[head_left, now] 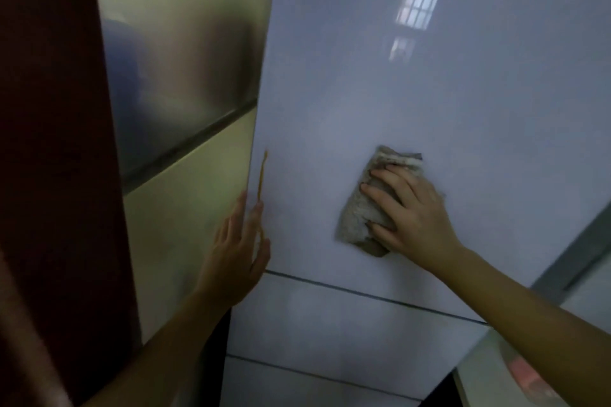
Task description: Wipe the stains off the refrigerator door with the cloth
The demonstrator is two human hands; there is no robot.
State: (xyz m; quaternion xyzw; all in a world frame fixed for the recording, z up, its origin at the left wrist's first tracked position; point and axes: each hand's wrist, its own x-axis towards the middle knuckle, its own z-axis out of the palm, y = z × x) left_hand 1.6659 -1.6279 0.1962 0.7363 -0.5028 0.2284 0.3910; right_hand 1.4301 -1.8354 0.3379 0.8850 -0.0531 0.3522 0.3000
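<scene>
- Step in hand as I read it: mid-wipe. Right hand [411, 208] lies flat, fingers spread, pressing the cloth [362, 208] onto the refrigerator door [463, 92].
- Cloth is a bunched beige rag sitting in the lower middle of the upper door panel, above the horizontal seam [363, 294] that splits it from the panel below. No grip around it; it's pinned under palm and fingers, not pinched.
- Left hand [236, 251] is open, fingers straight and apart, resting at the door's left edge near its lower left corner. Looks like bracing. Holding nothing.
- Thin yellowish vertical streak [263, 175] just inside the left edge, directly above the left fingertips. Could be a stain or a trim strip; I can't tell which.
- Rest of the panel is glossy, with a window reflection [418, 8] near the top. Frame is too soft to pick out other stains.
- Next move, my call: slide the cloth left across the panel toward that streak, keeping flat pressure so the rag doesn't roll out from under the palm. Left hand would need to clear the edge first.
</scene>
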